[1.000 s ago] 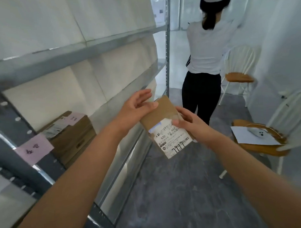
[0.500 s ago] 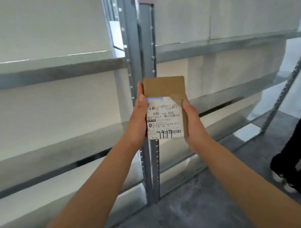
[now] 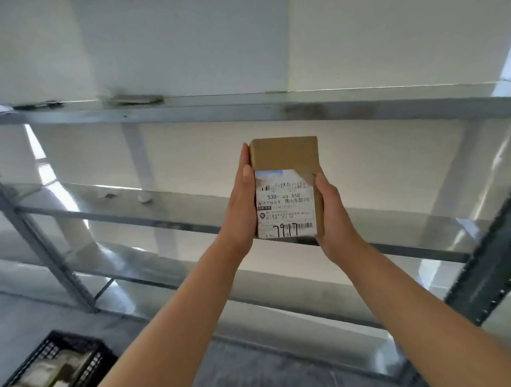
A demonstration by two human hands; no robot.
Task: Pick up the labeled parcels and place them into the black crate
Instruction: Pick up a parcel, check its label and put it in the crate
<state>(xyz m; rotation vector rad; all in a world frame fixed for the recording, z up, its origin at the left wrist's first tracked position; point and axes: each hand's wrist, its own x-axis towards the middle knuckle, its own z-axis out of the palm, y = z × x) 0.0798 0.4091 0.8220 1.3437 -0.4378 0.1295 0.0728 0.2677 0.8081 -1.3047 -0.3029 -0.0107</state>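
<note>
Clasping parcel (image 3: pixel 285 156) w/ left hand (image 3: pixel 242 211) & right hand (image 3: pixel 333 219), fingers mostly hidden; black crate (image 3: pixel 91 370) cut off, blurry.

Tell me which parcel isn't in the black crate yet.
The small brown cardboard parcel with the white shipping label, held upright between the left hand and right hand. The other parcels lie in the black plastic crate, lower left.

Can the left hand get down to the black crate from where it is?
Probably yes. The black crate sits low on the left with an open top, and nothing stands between it and the left hand, which holds the parcel.
</note>
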